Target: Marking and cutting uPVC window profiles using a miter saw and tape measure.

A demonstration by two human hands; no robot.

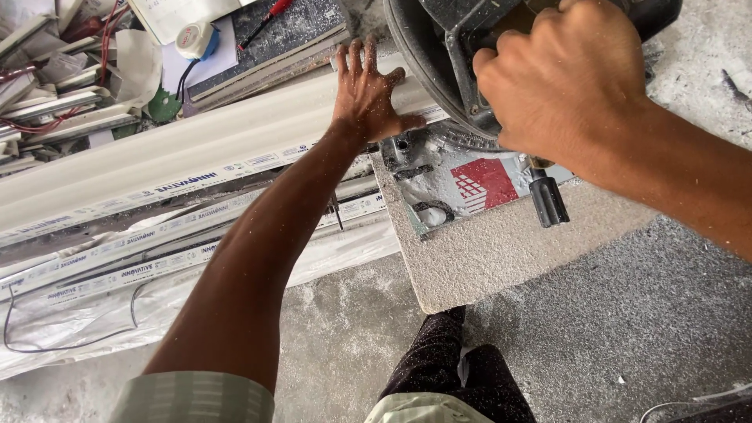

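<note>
Left hand pressed flat, fingers spread, on a long white profile beside the blade, right hand clenched around the chop saw handle, dusty board beneath, floor.

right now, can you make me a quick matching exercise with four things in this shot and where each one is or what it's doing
Things:
1. left hand
2. right hand
3. small round white and blue tape measure
4. red-handled pen-like tool

States or places:
A. gripping the handle of the black round-guarded power saw
B. lying on a dark board at the top of the view
C. pressed flat, fingers spread, on the long white plastic profile
D. resting on white paper at upper left

Pairs: 1-C, 2-A, 3-D, 4-B
</note>
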